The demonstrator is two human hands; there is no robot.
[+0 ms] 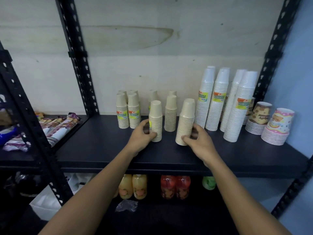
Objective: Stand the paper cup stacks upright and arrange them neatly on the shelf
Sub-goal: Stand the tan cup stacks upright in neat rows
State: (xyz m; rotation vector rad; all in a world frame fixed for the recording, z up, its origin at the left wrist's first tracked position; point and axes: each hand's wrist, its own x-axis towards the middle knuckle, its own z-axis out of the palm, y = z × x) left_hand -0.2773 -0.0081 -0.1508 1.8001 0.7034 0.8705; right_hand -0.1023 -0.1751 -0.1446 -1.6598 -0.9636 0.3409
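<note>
Black shelf: left grip holds upright beige stack, right grip seemingly pinches leaning beige stack

Shelf: carries every cup stack, all standing mouth down.
Left front stack: nearest the front edge, with the left hand gripping its left side.
Right front stack: just right of it and apart; the right hand grips its base.
Middle stack: behind, between those two.
Back-left stacks: behind and left of the left hand, side by side.
Tall stacks: right of the right front stack.
Wide stacks: far right end.
Bottles: lower shelf, beneath the arms.
Packets: neighbouring shelf, left.
</note>
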